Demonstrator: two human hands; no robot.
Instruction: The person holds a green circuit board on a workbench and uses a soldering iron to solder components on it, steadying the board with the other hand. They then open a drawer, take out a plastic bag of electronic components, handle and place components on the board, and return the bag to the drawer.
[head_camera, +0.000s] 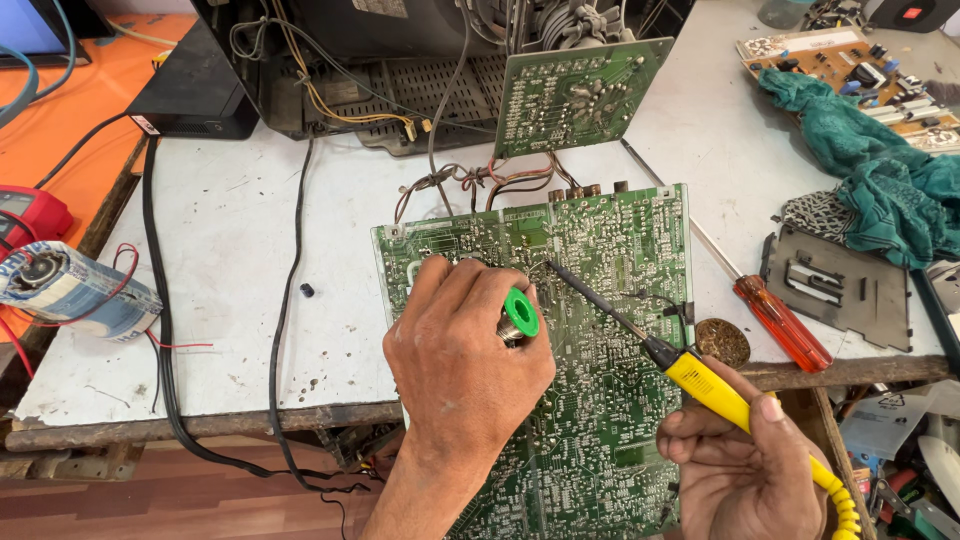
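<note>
Working at a scuffed white-painted bench top (250, 250) w/ a worn wooden front edge, the person had a large green circuit board (600, 330), solder side up, lying partly on the bench and overhanging its near edge toward them. Left hand (465, 355) rested on the board, fingers curled shut around a small tool w/ a green cap (520, 312); what kind of tool, can't tell. Right hand (740, 470) was closed in a pen-like grip on a yellow-handled soldering iron (700, 378), its dark tip reaching up-left to the board just beside the green cap. A yellow coiled cord (840, 500) ran off the iron's rear.

Behind the board, wires led to a smaller green board (575, 95) standing tilted against an opened TV chassis (400, 80). Right of the main board: a long screwdriver w/ orange-red handle (780, 320), a round brownish tin (722, 342) at the bench edge, a dark metal plate (840, 290), a teal cloth (880, 170), and another brown circuit board (850, 60) further back. Black cables (160, 330) draped over the left side. Left of the bench an orange surface (60, 120) held a red meter (30, 215) and a tape-wrapped coil (65, 290). Reddish wood flooring (150, 500) showed below.
</note>
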